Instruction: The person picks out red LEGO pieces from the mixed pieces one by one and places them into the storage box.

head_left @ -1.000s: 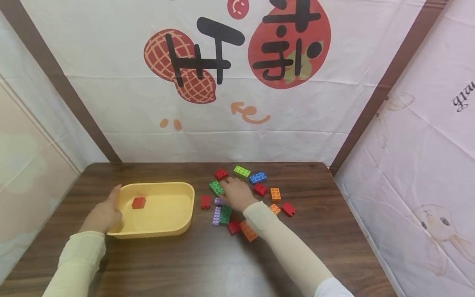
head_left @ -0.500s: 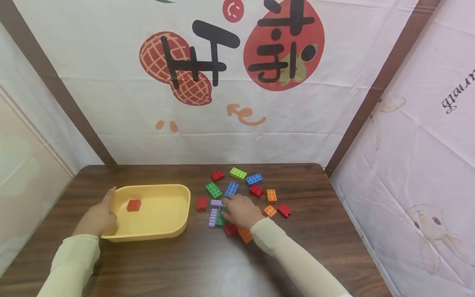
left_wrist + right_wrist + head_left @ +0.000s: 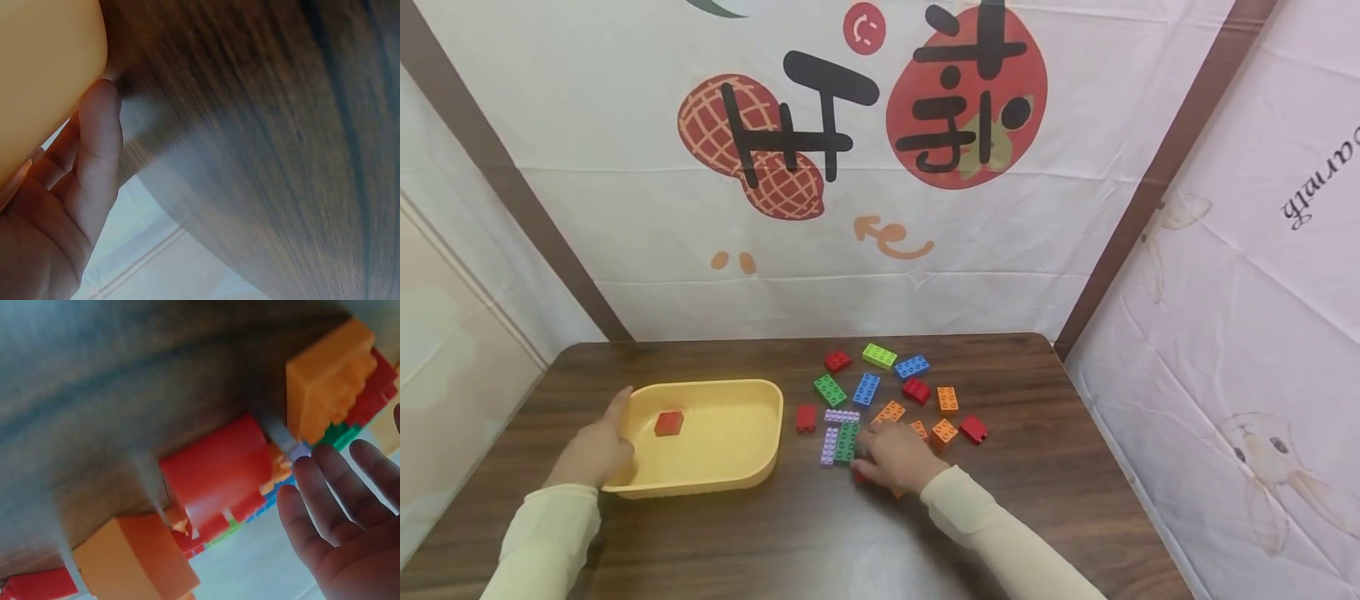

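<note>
Two hands: each occupied on the bench (image 3: pixel 790 542).
Left hand (image 3: pixel 593 452): fingers spread flat against the yellow tray (image 3: pixel 760 467), steadying it.
Right hand (image 3: pixel 895 457): lowered over a red brick (image 3: pixel 215 467); fingers seen extended, no closed grasp shown.
Tray contents: one red block (image 3: pixel 668 422).

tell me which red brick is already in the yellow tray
The lone red brick lying in the yellow tray, near the left hand. The other red bricks all lie on the table to the tray's right.
</note>
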The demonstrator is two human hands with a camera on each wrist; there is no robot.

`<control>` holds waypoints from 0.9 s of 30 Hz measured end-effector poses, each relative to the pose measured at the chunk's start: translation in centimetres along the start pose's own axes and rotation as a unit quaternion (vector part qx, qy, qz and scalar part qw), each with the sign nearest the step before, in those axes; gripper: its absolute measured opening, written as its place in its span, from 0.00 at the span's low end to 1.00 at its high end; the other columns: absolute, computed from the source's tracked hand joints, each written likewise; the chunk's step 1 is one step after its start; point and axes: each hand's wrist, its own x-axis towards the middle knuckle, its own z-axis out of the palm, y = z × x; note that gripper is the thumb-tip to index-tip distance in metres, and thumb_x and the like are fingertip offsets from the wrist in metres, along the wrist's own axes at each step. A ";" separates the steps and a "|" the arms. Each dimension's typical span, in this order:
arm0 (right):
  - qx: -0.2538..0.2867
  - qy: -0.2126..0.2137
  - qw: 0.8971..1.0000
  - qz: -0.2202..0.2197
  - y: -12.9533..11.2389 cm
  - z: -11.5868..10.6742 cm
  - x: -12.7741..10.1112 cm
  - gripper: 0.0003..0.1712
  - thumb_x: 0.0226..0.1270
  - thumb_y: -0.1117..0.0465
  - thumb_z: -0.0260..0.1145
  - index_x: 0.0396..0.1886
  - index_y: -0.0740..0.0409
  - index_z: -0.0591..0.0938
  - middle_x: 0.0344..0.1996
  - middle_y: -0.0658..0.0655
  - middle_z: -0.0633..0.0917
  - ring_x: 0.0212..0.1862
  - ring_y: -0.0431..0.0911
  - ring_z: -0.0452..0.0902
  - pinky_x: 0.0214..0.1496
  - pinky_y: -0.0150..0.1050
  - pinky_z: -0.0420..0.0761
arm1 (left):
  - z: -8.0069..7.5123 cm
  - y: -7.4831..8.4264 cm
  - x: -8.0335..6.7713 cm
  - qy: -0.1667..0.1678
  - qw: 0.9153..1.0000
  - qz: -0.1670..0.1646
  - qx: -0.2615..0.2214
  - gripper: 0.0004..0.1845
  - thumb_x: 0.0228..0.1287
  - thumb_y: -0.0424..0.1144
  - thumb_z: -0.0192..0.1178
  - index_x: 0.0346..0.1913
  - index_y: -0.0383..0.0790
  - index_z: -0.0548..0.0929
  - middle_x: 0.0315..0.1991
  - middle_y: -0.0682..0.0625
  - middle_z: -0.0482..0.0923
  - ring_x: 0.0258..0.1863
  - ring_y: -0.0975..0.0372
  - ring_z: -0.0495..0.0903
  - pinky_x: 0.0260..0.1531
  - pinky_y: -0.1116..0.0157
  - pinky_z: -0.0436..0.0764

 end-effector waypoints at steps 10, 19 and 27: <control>-0.025 -0.026 0.999 0.005 -1.2 0.9 -1.2 0.33 0.67 0.39 0.67 0.65 0.51 0.79 0.59 0.49 0.81 0.61 0.46 0.75 0.63 0.50 0.74 | -0.1 0.0 0.1 0.002 1.000 0.000 0.000 0.52 0.55 0.28 0.50 0.79 0.37 0.31 0.35 0.25 0.76 0.25 0.46 0.74 0.28 0.46 0.75; -0.055 -0.042 0.998 0.002 -2.0 0.8 -1.9 0.38 0.68 0.41 0.68 0.71 0.53 0.74 0.64 0.52 0.78 0.67 0.48 0.70 0.66 0.55 0.71 | -0.5 0.1 0.2 -0.008 1.000 -0.010 -0.006 0.52 0.56 0.29 0.50 0.79 0.37 0.31 0.39 0.22 0.76 0.27 0.45 0.75 0.29 0.46 0.76; -0.074 -0.013 0.997 -0.032 -2.1 1.1 -2.1 0.32 0.69 0.46 0.68 0.68 0.55 0.78 0.59 0.51 0.82 0.63 0.47 0.75 0.64 0.51 0.73 | -0.1 -0.2 0.3 -0.014 1.000 -0.012 -0.009 0.52 0.57 0.29 0.49 0.79 0.39 0.31 0.33 0.27 0.76 0.25 0.47 0.74 0.26 0.48 0.75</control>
